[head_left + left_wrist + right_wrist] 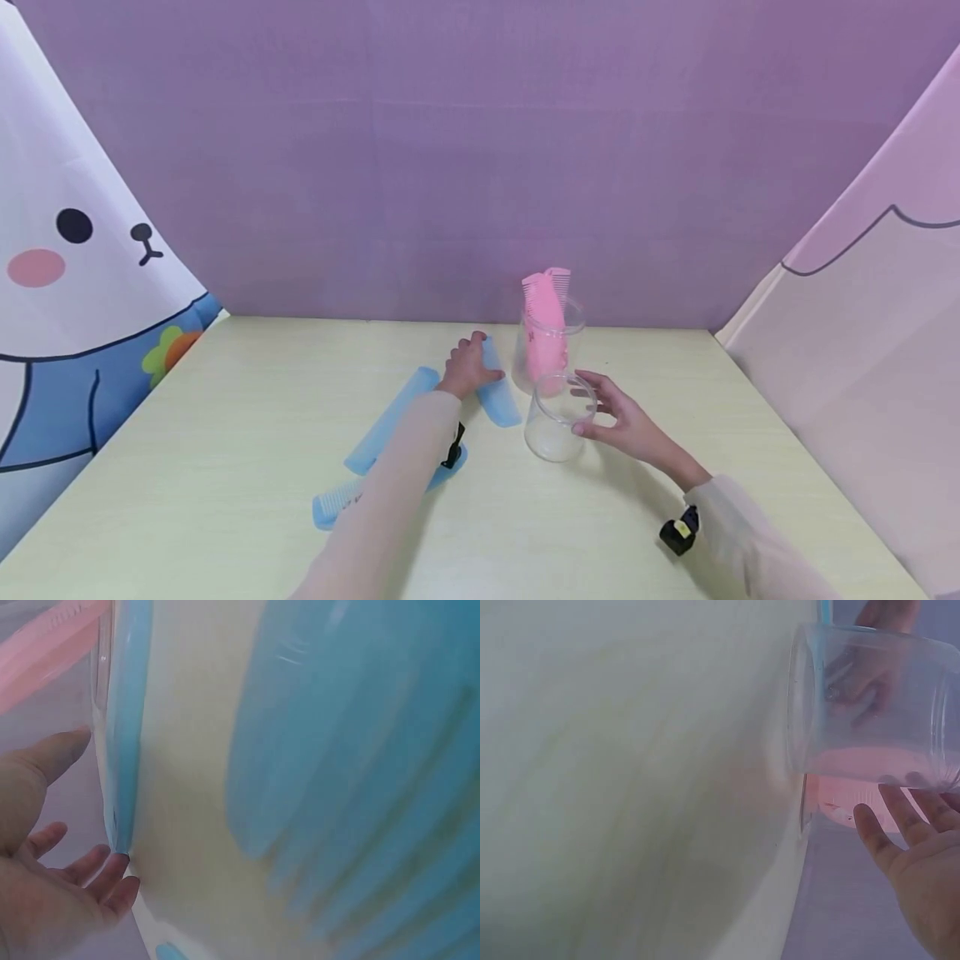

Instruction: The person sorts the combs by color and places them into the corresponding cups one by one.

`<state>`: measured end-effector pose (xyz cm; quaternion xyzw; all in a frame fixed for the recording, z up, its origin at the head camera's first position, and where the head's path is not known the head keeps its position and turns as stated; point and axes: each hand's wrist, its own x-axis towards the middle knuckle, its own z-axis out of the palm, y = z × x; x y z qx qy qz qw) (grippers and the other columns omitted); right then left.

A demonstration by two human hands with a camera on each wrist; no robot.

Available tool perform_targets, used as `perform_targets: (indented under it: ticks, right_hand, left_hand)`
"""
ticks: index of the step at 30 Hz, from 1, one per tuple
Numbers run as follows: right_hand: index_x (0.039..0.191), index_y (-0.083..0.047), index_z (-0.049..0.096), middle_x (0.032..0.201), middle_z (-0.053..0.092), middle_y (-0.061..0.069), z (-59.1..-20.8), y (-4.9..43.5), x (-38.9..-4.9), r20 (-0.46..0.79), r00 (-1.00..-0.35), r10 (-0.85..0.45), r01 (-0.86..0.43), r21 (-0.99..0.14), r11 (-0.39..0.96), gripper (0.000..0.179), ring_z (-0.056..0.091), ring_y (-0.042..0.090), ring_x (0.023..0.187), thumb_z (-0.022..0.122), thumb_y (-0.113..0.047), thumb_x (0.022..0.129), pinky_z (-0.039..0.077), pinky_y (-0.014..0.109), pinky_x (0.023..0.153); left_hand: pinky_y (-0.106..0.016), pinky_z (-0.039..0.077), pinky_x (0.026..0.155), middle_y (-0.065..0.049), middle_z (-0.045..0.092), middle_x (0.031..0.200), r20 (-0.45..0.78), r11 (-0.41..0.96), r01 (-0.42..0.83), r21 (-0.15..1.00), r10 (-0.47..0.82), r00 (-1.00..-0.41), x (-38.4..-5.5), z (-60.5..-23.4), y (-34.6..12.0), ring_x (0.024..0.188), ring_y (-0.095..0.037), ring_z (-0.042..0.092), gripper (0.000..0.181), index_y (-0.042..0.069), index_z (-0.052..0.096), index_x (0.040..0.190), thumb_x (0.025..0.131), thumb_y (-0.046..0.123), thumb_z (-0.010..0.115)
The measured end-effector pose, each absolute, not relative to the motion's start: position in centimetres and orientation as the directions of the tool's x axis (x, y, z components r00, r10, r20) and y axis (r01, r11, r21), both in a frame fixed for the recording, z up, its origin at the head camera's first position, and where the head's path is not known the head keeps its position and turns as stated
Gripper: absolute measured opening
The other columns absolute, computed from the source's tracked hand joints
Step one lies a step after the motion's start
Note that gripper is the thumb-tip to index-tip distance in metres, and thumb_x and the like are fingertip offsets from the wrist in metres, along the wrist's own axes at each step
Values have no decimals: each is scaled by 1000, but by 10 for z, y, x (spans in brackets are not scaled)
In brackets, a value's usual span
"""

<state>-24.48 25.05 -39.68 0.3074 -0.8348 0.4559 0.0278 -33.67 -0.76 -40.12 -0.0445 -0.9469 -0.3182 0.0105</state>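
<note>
The left hand (pixel 468 367) is over a blue comb (pixel 504 407) on the tabletop (pixel 705 400); its thumb stands wide of the fingers, and the fingertips touch the comb's end without a visible pinch. The right hand (pixel 618 423) holds the near cup (pixel 546 440), which is clear and upright, thumb on the near side and fingers round the far side. The far cup (pixel 576 337), also clear, stands just behind it, with pink combs (pixel 546 325) leaning upright inside and their toothed ends above the rim. A second blue comb (pixel 390 421) lies slantwise to the left; a third blue comb (pixel 336 504) lies nearer the person, partly hidden by the left sleeve (pixel 397 483). A purple backdrop (pixel 480 167) rises behind.
</note>
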Motion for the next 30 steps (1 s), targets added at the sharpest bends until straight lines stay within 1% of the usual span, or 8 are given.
perform_targets:
  ticks: [3, 5, 9, 14, 19, 25, 27, 30]
  right_hand:
    - [137, -2, 32, 130, 46, 25, -398, 250, -245, 348, -796, -496, -559, -737, 380, 69, 49, 33, 117, 69, -9, 79, 47, 45, 91]
    - [137, -3, 32, 130, 46, 26, -398, 250, -245, 350, -795, -496, -558, -743, 370, 69, 49, 33, 118, 69, -9, 79, 47, 45, 90]
    - [138, -7, 32, 132, 46, 24, -399, 250, -245, 330, -806, -491, -533, -765, 361, 69, 47, 35, 119, 69, -9, 79, 46, 46, 91]
    - [137, -6, 33, 132, 46, 23, -400, 250, -245, 331, -806, -491, -530, -773, 349, 68, 47, 38, 119, 68, -7, 79, 47, 46, 91]
    - [137, -6, 33, 131, 46, 23, -401, 249, -245, 336, -804, -490, -535, -770, 349, 68, 47, 37, 118, 68, -7, 79, 48, 42, 91]
    - [137, -6, 34, 131, 47, 22, -400, 249, -245, 341, -803, -488, -538, -767, 350, 68, 47, 38, 118, 69, -8, 79, 47, 44, 91]
    - [137, -7, 34, 131, 47, 21, -400, 249, -245, 339, -805, -487, -536, -767, 352, 68, 48, 37, 119, 69, -8, 79, 48, 41, 91]
    - [137, -7, 34, 131, 47, 21, -400, 249, -245, 338, -806, -486, -535, -767, 355, 68, 48, 36, 118, 69, -9, 79, 48, 32, 91]
  left_hand:
    - [-51, 41, 92, -22, 46, 124, 56, 802, 91, 590, 73, -996, -336, -402, -7, 111, -40, 46, 72, 9, 36, 132, 74, 30, 74]
    - [-50, 42, 91, -22, 46, 124, 63, 807, 91, 584, 67, -996, -336, -403, -6, 111, -40, 46, 73, 9, 36, 132, 74, 31, 74]
    - [-49, 43, 91, -23, 45, 125, 66, 804, 83, 589, 54, -996, -338, -406, -3, 111, -40, 45, 74, 9, 35, 132, 74, 30, 75]
    - [-49, 43, 90, -24, 43, 125, 64, 782, 65, 620, 32, -997, -339, -407, -1, 110, -40, 43, 77, 8, 34, 132, 71, 25, 78]
    - [-49, 43, 90, -23, 42, 125, 55, 775, 36, 631, 2, -998, -340, -409, 0, 109, -40, 43, 79, 9, 34, 131, 69, 24, 80]
    - [-51, 43, 90, -23, 42, 123, 40, 759, -3, 651, -37, -999, -341, -407, 1, 108, -43, 45, 80, 9, 36, 129, 65, 22, 82]
    - [-51, 43, 90, -23, 43, 122, 27, 749, -18, 662, -48, -998, -340, -406, 1, 107, -43, 46, 79, 9, 37, 128, 64, 21, 82]
    - [-51, 43, 90, -22, 44, 120, 7, 739, -41, 673, -61, -998, -339, -405, 0, 106, -44, 47, 78, 9, 39, 126, 63, 21, 83]
